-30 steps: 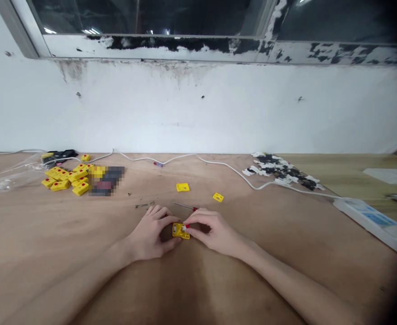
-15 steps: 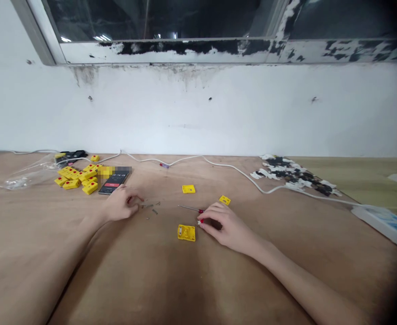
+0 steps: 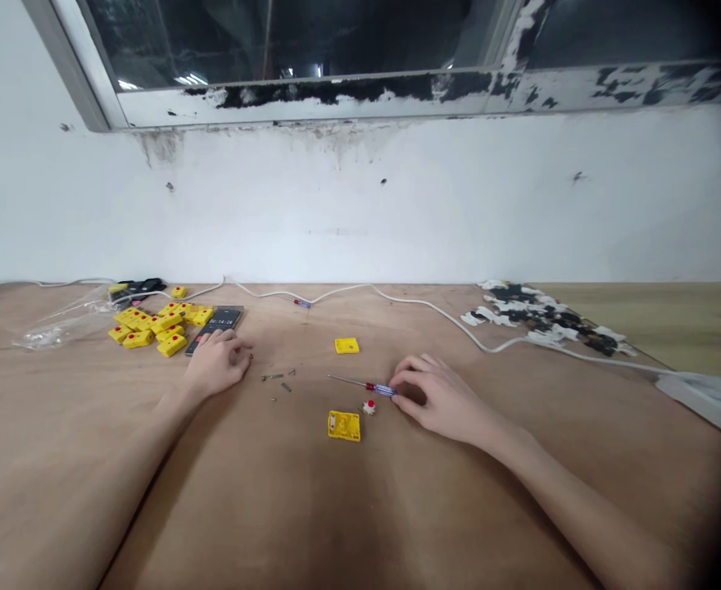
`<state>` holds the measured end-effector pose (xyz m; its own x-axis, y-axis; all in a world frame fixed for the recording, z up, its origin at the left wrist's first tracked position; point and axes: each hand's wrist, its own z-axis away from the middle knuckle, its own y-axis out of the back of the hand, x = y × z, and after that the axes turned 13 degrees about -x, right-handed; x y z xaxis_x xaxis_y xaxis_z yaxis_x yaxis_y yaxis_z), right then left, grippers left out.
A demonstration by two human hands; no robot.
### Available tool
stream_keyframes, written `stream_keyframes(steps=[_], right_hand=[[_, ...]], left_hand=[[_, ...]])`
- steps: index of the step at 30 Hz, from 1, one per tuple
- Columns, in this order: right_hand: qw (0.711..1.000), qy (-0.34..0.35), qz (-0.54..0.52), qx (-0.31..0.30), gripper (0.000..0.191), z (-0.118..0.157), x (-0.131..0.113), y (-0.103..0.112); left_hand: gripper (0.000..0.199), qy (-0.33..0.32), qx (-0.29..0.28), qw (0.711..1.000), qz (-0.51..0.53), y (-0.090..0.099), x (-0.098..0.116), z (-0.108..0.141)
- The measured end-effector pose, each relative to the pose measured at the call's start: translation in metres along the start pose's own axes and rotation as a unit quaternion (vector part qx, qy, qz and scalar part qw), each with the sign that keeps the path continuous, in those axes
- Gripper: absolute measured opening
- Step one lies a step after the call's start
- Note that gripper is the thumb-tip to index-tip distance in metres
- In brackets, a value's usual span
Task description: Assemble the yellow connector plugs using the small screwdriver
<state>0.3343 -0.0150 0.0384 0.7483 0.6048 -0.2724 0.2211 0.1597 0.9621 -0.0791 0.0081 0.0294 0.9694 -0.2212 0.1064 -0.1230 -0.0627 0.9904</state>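
Note:
My left hand rests on the plywood table, holding nothing, its fingertips close to a black phone. Beyond it lies a pile of yellow plastic blocks with red dots. My right hand curls around the end of a red-and-blue screwdriver's handle, but I cannot tell whether it grips it. Just left of those fingers sits a small red-and-white round part. A square yellow housing lies between my hands, untouched. Several tiny screws are scattered nearer my left hand.
A single yellow block lies further forward. A white cable runs along the back of the table, past a small purple-handled screwdriver. Black-and-white scraps, a clear plastic bag and a white wall stand beyond.
Both hands have let go of the yellow housing, which now lies on the table. My left hand moved left to the phone; my right hand moved onto the screwdriver handle, uncovering the round part.

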Motion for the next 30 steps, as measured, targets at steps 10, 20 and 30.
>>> stream_keyframes(steps=[10,20,30], right_hand=[[0.996,0.051,-0.06,0.028,0.024,0.0,-0.008,-0.004],[0.999,0.019,-0.022,0.034,0.024,-0.001,-0.022,-0.006],[0.961,-0.04,-0.254,0.104,0.021,-0.009,-0.004,-0.009]], left_hand=[[0.026,-0.054,-0.013,0.995,0.084,-0.002,-0.001,-0.002],[0.03,-0.141,-0.036,0.922,0.36,-0.009,0.092,0.023],[0.018,-0.232,-0.072,0.954,0.178,-0.015,0.092,0.032]])
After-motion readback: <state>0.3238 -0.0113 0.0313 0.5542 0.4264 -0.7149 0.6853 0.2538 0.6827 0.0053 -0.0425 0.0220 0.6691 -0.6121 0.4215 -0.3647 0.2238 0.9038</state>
